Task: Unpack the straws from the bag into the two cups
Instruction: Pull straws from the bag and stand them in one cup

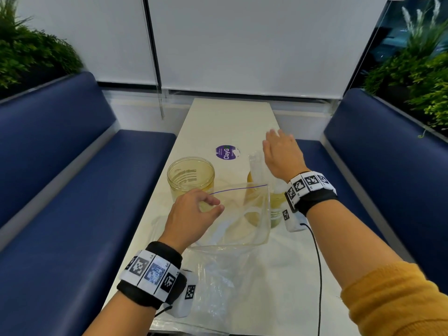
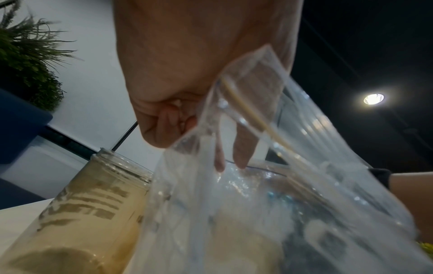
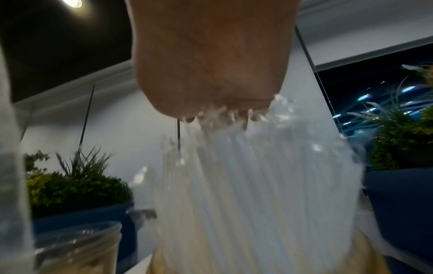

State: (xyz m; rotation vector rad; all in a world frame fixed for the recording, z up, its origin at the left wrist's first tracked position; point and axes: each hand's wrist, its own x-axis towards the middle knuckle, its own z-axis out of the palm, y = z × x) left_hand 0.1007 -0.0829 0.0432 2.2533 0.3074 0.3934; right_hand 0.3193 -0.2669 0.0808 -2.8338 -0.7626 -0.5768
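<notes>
My left hand (image 1: 215, 205) pinches the top left corner of a clear zip bag (image 1: 244, 214) with a purple seal line and holds it upright over the table. Pale shapes show through the bag (image 2: 269, 194); I cannot tell what they are. Behind it to the left stands a yellowish cup (image 1: 190, 177) with nothing in it, also visible as the left cup (image 2: 93, 204). A bundle of clear straws (image 1: 257, 166) stands in the right cup (image 1: 276, 207). My right hand (image 1: 276, 147) rests flat on the straws' (image 3: 257, 185) tops, fingers spread.
A second clear plastic bag (image 1: 218, 282) lies flat on the white table (image 1: 230, 117) near the front edge. A purple round sticker (image 1: 226, 152) is on the tabletop beyond the cups. Blue benches (image 1: 72, 178) flank both sides, with plants (image 1: 29, 54) behind them.
</notes>
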